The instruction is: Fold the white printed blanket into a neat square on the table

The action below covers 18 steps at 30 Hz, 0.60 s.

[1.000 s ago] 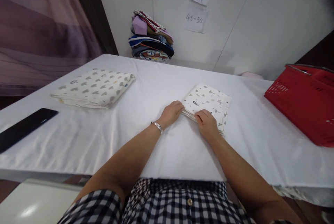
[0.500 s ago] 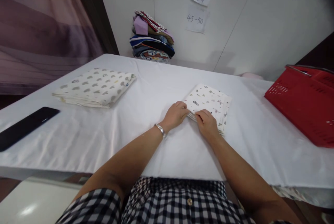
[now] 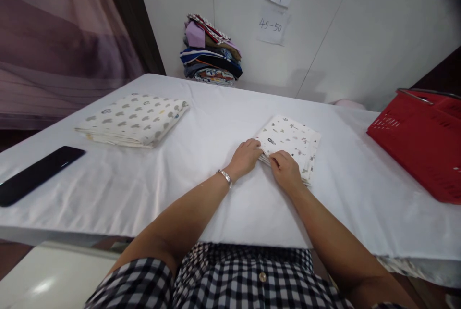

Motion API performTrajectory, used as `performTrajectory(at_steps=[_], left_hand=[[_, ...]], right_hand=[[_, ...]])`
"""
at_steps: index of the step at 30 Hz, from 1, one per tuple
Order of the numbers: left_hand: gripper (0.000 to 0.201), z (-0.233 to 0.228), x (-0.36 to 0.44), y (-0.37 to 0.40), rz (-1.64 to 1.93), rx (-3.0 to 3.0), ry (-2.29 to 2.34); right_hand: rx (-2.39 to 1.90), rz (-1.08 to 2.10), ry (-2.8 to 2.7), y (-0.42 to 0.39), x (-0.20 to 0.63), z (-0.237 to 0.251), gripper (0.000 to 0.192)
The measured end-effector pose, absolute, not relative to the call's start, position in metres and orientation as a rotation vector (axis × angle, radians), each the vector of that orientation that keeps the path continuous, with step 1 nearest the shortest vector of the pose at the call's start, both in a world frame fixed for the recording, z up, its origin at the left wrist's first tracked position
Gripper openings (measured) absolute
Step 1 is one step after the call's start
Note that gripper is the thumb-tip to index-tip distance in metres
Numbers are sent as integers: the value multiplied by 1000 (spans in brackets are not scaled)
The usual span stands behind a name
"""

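Both hands, left hand (image 3: 247, 156) and right hand (image 3: 286, 170), pinch the near edge of the folded cloth (image 3: 291, 142) lying mid-worktop (image 3: 223, 121) toward its right side; fingers grasping layers should stay aligned, keeping the edges flush.

1. A folded cloth with small dark prints (image 3: 292, 141) lies on the white-covered table (image 3: 201, 121).
2. The left hand (image 3: 247, 157) rests on its near left corner, a bracelet (image 3: 226, 177) at the wrist.
3. The right hand (image 3: 287, 170) presses the near edge just beside it, fingers curled on the layers.
4. A larger spotted folded cloth (image 3: 134, 119) sits well apart to the left, a black flat object (image 3: 38, 174) nearer the edge.
5. A red basket (image 3: 421, 143) stands at the right; stacked clothes (image 3: 211, 52) lean against the wall.
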<state>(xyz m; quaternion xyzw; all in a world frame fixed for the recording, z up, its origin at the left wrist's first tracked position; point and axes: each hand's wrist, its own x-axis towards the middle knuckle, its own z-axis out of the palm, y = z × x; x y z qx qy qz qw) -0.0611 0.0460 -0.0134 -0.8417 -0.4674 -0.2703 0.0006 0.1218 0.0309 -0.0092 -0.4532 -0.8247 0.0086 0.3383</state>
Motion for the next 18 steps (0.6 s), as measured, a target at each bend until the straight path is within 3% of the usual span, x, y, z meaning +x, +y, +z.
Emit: performTrajectory(at_steps=[18], left_hand=[[20,-12,-60,46,-1002,-2666,-1435]], right_hand=[[-1187,-39,-2255,35,123,-12,21]])
